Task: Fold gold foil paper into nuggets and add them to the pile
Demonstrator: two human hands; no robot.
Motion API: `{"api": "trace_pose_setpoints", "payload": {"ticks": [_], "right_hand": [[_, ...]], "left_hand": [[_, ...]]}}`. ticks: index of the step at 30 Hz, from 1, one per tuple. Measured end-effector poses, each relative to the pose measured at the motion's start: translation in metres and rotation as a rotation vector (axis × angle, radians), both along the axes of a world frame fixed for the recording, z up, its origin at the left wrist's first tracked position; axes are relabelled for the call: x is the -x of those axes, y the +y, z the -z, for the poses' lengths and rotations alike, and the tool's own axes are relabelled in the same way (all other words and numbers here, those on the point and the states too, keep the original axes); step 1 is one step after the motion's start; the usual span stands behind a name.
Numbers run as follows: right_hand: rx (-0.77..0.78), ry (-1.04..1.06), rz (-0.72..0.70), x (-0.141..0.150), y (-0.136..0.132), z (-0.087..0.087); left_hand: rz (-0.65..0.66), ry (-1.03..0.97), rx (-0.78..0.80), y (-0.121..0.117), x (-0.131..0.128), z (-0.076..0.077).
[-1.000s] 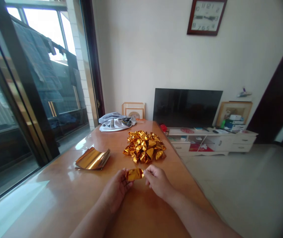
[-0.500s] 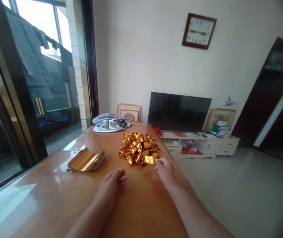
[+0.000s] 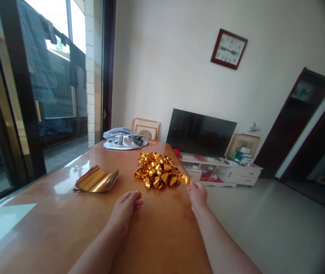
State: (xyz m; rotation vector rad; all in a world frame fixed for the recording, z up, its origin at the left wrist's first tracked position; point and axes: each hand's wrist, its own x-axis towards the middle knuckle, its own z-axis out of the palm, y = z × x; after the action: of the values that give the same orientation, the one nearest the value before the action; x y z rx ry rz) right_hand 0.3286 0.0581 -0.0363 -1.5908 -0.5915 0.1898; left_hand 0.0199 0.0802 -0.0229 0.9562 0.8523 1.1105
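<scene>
Wooden table (image 3: 51, 217), gold foil strip (image 3: 183, 178) in right hand (image 3: 198, 196)

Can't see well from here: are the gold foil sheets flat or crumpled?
Flat: the gold foil sheets lie stacked on the wooden table, top edges curling slightly, unlike the crumpled foil heap.

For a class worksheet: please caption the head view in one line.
Right hand touches a gold foil piece at the edge of a foil heap on a glossy wooden table, near stacked foil sheets.
</scene>
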Motion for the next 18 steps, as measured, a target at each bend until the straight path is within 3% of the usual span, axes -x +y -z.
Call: {"api": "trace_pose_setpoints", "payload": {"ticks": [10,18], "right_hand": [[0.081,0.094,0.085,-0.021,0.008,0.009],[0.260,0.024,0.045,-0.028,0.017,0.006]], "left_hand": [[0.018,0.033,-0.014,0.004,-0.002,0.004],[0.025,0.085,-0.035,0.003,-0.003,0.002]]}}
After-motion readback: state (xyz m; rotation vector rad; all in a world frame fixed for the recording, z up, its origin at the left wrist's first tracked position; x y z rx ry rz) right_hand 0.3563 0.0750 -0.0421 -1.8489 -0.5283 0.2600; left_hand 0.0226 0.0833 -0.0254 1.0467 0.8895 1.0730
